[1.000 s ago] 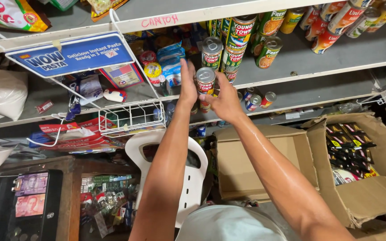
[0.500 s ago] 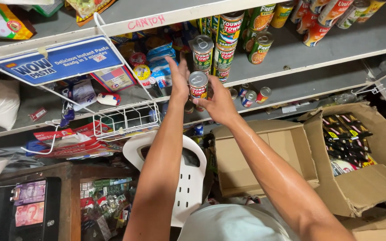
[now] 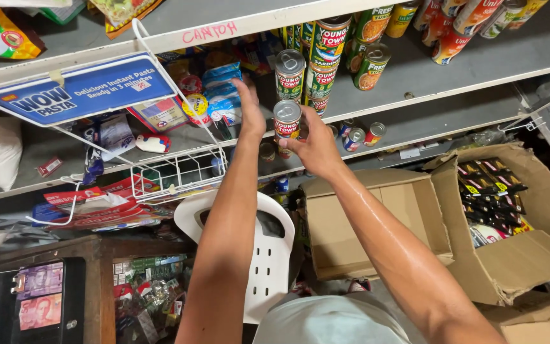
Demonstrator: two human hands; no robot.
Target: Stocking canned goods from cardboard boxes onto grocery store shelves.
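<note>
The grey shelf (image 3: 479,57) runs across the top of the view, cans stacked along it. Below to the right sit two open cartons: an empty box (image 3: 377,223) and a second box (image 3: 510,223) holding dark packets. A white chair (image 3: 268,255) stands under the arms, and a wire rack (image 3: 179,172) with a blue sign (image 3: 77,89) hangs at left.

Both arms are up at the shelf. The right hand (image 3: 316,143) has a can (image 3: 286,121) in its grip, fingers curled round the lower half and the thumb on the near side. The can is in the air just in front of the shelf edge, right below the green can stack (image 3: 289,75) and apart from it.

The left hand (image 3: 249,108) is beside the can on the left, fingers stretched up and open, holding nothing; whether it touches the can I cannot tell.

By my reading this is shelf stocking, the placing step: the can needs lifting over the edge and setting onto a free spot or on top of the stack.

The can's long axis runs up toward the shelf, silver pull-tab lid facing the camera, tipped slightly.
</note>
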